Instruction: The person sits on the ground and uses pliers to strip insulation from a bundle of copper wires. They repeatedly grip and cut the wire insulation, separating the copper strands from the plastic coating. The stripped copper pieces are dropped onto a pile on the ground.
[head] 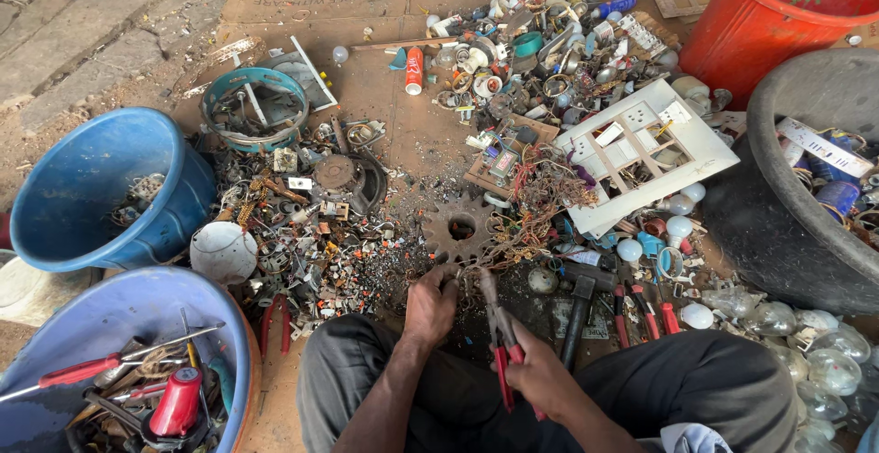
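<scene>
My left hand [430, 304] pinches a tangle of thin wires [536, 210] at its near end, just below a rusty gear wheel [459, 226]. My right hand [538, 375] grips red-handled pliers [501, 338], whose jaws point up at the wire bundle beside my left fingers. A hammer [580, 299] with a dark head lies right of the pliers. Both hands work above my dark trousers, over a cardboard sheet [403, 128] littered with small scrap parts.
A blue bucket [64, 187] stands at the left, a blue basin [119, 311] of tools at the lower left. A red bucket [778, 22] and a black tub [778, 215] stand at the right. A white switch plate [641, 146], glass bulbs [806, 343] and mixed scrap lie around.
</scene>
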